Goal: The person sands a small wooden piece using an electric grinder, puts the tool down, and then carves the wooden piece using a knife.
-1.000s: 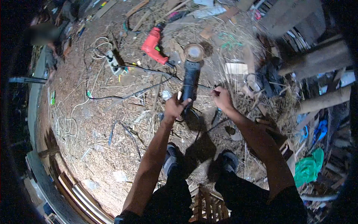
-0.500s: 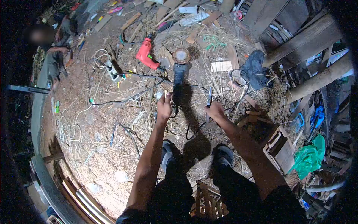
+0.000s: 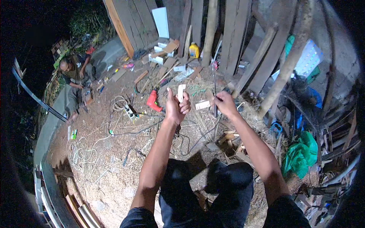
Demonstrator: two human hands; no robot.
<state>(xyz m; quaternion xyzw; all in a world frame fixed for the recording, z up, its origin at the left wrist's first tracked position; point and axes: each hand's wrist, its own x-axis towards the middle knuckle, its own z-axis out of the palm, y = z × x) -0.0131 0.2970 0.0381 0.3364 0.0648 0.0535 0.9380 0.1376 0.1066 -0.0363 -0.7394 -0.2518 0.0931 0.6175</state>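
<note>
My left hand (image 3: 178,106) is raised with its fingers curled round a small pale carved piece of wood (image 3: 181,92), which sticks up between thumb and fingers. Its thumb points upward. Just to the right, my right hand (image 3: 225,103) is closed on a slim dark knife-like tool (image 3: 215,85) held upright, the narrow end up. Both hands are apart, in front of my knees. Behind the left hand a red power drill (image 3: 153,101) lies on the ground. The angle grinder is mostly hidden behind that hand.
A person (image 3: 78,78) crouches at the far left. A white power strip (image 3: 130,112) and cables lie on the straw-covered ground. Boards and poles (image 3: 237,34) lean at the back. A green plastic bag (image 3: 302,155) and scrap wood lie at the right.
My view has tilted up and I am lower, knees bent before me. Both hands have come up; the pale wood now shows clearly in the left one. The grinder has become hidden behind it.
</note>
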